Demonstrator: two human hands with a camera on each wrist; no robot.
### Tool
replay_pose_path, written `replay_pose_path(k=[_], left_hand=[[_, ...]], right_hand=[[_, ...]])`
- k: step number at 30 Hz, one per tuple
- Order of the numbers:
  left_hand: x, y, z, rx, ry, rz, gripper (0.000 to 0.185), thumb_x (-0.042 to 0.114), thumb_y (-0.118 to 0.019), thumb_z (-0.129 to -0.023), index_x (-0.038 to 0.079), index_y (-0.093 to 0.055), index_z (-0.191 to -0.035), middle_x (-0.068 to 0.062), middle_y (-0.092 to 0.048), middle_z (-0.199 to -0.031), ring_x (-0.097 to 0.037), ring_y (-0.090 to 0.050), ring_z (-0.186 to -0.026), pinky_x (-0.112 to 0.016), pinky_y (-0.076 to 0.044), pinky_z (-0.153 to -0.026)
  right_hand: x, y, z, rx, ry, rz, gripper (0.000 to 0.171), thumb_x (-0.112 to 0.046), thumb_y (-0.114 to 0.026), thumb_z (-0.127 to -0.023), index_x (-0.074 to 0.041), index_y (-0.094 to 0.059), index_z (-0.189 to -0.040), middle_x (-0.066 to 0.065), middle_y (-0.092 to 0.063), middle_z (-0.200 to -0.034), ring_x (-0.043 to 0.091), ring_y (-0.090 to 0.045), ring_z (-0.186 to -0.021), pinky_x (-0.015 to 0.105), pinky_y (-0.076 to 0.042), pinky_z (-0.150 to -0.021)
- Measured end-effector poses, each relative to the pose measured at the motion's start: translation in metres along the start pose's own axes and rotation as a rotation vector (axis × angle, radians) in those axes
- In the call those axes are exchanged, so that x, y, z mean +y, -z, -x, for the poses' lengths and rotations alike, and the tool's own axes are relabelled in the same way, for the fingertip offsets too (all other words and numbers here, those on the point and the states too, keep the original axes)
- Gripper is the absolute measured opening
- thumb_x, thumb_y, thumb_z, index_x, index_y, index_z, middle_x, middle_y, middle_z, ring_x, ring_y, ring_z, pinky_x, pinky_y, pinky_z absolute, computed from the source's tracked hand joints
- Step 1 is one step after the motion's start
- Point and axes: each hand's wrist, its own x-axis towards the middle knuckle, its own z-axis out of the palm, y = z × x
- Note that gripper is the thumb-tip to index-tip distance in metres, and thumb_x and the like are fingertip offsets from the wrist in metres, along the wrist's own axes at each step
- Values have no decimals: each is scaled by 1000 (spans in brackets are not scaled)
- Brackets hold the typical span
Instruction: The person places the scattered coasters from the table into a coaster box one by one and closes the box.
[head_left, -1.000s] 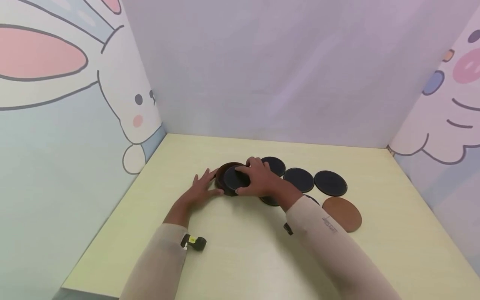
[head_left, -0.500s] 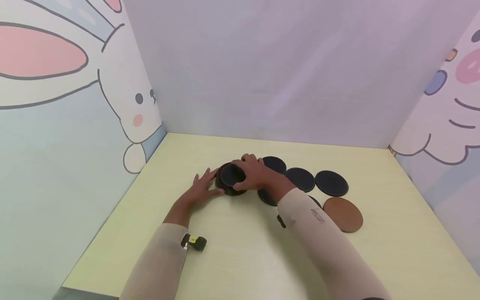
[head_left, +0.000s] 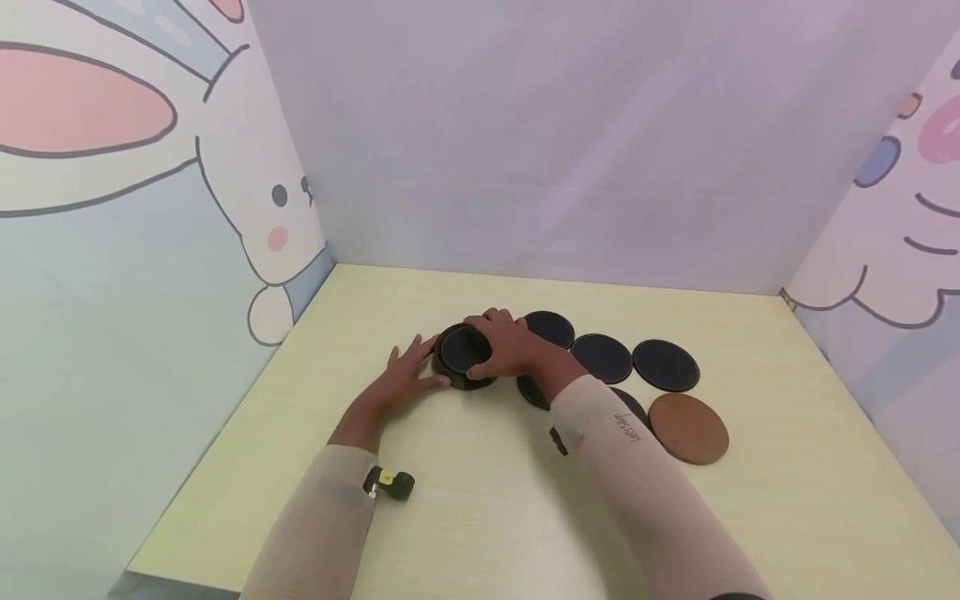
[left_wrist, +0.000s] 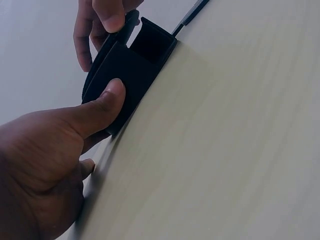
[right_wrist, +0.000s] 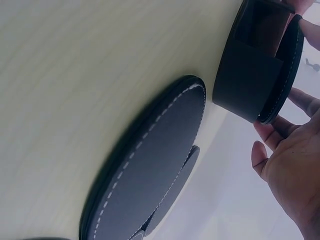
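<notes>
A round dark coaster holder (head_left: 471, 384) with a notch in its wall stands on the table. My left hand (head_left: 401, 379) steadies it from the left; in the left wrist view the thumb lies along the holder's wall (left_wrist: 125, 75). Over the holder's mouth my right hand (head_left: 510, 343) holds a black round coaster (head_left: 457, 348) by its edge. That coaster (right_wrist: 290, 67) sits tilted at the rim in the right wrist view, with pale stitching along its border. The right palm hides part of the holder in the head view.
Several black coasters lie flat to the right, among them one at the back (head_left: 551, 328) and one further right (head_left: 666, 365). A brown coaster (head_left: 688, 428) lies nearest the front. Walls with cartoon drawings enclose the pale table (head_left: 465, 517).
My right hand has moved slightly left with the black coaster, bringing it over the holder's mouth. In the last half second it has hardly moved. The left hand stays at the holder's side.
</notes>
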Motion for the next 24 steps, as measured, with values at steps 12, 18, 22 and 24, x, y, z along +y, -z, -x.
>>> replay_pose_path(k=[12,18,22,24], left_hand=[[3,0,3,0,31,1,92,61,-72,-100,46,-20,-174,-8,-5,-187,-46,18,-170,-77,5,-134],[2,0,1,13,13,-15,92,61,-72,-100,42,-22,-175,-10,-6,-186,-48,16,-170,-77,4,-134],[2,-1,1,6,31,-8,93,61,-72,-99,42,-21,-175,-10,-5,-186,-48,17,-170,-78,5,-133],[2,-1,1,1,44,-3,93,63,-72,-99,44,-21,-175,-9,-3,-187,-49,18,-169,-80,4,-132]], right_hand=[[0,-3,-3,10,19,44,96,-44,-82,-94,-19,-33,-173,14,-38,-174,38,-34,-160,68,-33,-120],[0,1,-1,9,20,30,98,-44,-82,-95,-22,-28,-175,12,-25,-182,40,-23,-167,72,-28,-125],[4,3,3,0,3,28,94,-46,-77,-98,-23,-29,-175,12,-25,-182,40,-22,-168,70,-28,-125],[6,5,5,4,-18,31,91,-47,-76,-99,-22,-31,-174,11,-27,-181,40,-24,-167,69,-30,-124]])
